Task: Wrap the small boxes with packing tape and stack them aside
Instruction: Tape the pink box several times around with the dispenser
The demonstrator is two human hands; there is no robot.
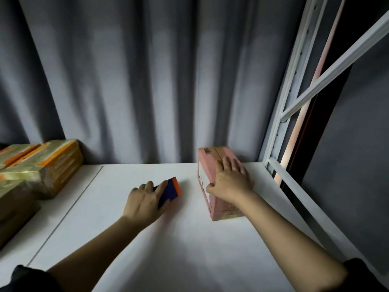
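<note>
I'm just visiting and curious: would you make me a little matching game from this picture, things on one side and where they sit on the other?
Things:
1. pink box
2. blue and orange object
3. taped boxes
4. metal rack frame

Places:
A. stacked at the table's left edge
B. under the left hand
C. standing at the right, beyond the table
D. under the right hand

Pairs: 1-D, 2-B, 3-A, 4-C

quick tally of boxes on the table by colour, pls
Pink box: 1, under the right hand
Blue and orange box: 1, under the left hand
Tape-wrapped orange and brown boxes: at least 3, stacked at the left edge, partly cut off
Total: at least 5
</note>
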